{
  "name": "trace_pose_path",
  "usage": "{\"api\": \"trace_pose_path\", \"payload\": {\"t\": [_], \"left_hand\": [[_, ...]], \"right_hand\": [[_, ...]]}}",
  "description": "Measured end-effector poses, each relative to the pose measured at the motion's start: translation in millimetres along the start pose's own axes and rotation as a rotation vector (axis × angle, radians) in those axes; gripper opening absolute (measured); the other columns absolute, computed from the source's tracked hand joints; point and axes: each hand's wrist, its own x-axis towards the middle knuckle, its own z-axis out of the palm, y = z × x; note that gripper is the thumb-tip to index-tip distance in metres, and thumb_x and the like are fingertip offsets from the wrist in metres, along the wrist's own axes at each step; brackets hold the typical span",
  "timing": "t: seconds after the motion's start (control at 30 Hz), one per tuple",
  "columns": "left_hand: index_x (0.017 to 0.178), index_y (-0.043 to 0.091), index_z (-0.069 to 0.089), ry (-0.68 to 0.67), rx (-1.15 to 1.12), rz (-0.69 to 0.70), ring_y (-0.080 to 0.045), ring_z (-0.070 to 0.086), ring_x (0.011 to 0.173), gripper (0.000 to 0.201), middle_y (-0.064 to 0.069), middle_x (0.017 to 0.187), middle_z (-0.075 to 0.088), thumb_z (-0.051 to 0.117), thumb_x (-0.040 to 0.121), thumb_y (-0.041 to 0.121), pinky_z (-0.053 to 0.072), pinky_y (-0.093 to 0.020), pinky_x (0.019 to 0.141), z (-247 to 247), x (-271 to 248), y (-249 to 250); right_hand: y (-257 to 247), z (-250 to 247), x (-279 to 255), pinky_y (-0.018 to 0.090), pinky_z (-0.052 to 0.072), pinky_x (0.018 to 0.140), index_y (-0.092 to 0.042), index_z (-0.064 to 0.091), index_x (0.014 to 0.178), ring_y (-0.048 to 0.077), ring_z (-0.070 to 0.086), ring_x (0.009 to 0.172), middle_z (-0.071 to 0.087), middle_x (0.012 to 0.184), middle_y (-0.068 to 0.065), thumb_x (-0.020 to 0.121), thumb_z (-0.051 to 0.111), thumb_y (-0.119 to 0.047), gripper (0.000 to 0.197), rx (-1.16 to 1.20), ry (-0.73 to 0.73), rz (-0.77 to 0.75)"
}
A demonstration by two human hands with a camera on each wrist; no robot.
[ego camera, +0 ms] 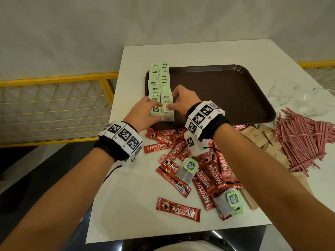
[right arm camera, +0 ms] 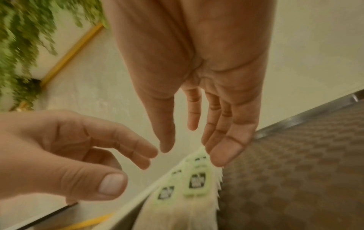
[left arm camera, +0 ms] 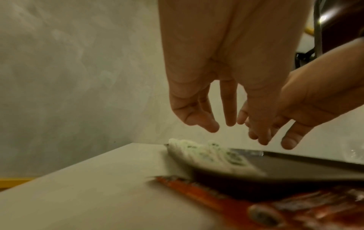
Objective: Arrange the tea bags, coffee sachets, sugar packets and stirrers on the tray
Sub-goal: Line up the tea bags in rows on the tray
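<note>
Two rows of tea bags (ego camera: 159,87) along the left edge of one brown tray (ego camera: 235,91), two loose bags among red coffee sachets (ego camera: 204,171), left hand (ego camera: 143,113) and right hand (ego camera: 183,102) above them, fingers loosely spread, gripping nothing, on a white table (ego camera: 126,205) by a pale wall.

white table (ego camera: 137,205); clear glasses (ego camera: 297,98) at right edge; yellow mesh railing (ego camera: 54,98) left; green foliage (right arm camera: 25,31).
</note>
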Motion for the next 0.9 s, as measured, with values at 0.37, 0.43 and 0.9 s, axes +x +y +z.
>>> {"api": "trace_pose_path", "payload": {"t": [0.37, 0.43, 0.9], "left_hand": [[0.126, 0.018, 0.054, -0.457, 0.11, 0.249, -0.009, 0.048, 0.088, 0.057, 0.006, 0.102, 0.051, 0.069, 0.078, 0.045, 0.04, -0.024, 0.072, 32.0, -68.9, 46.9], [0.128, 0.017, 0.051, -0.49, 0.11, 0.245, -0.013, 0.049, 0.093, 0.064, 0.002, 0.11, 0.054, 0.073, 0.075, 0.044, 0.044, -0.028, 0.079, 41.8, -73.3, 51.3], [0.12, 0.018, 0.049, -0.426, 0.055, 0.167, -0.017, 0.055, 0.097, 0.052, -0.002, 0.111, 0.06, 0.076, 0.076, 0.025, 0.042, -0.029, 0.076, 59.4, -76.3, 59.7]], "right_hand": [[29.7, -37.9, -130.3, 0.022, 0.049, 0.068, -0.028, 0.052, 0.11, 0.01, 0.061, 0.084, 0.058, 0.096, -0.007, 0.085, 0.064, -0.034, 0.028, -0.031, -0.255, 0.088], [41.7, -40.1, -154.6, 0.024, 0.05, 0.069, -0.031, 0.052, 0.102, 0.011, 0.062, 0.083, 0.061, 0.092, -0.006, 0.082, 0.069, -0.032, 0.026, -0.039, -0.227, 0.149], [77.0, -7.8, -202.9, 0.035, 0.049, 0.09, -0.021, 0.048, 0.105, 0.017, 0.054, 0.097, 0.055, 0.101, -0.003, 0.073, 0.077, -0.021, 0.042, -0.324, -0.227, 0.244]]}}
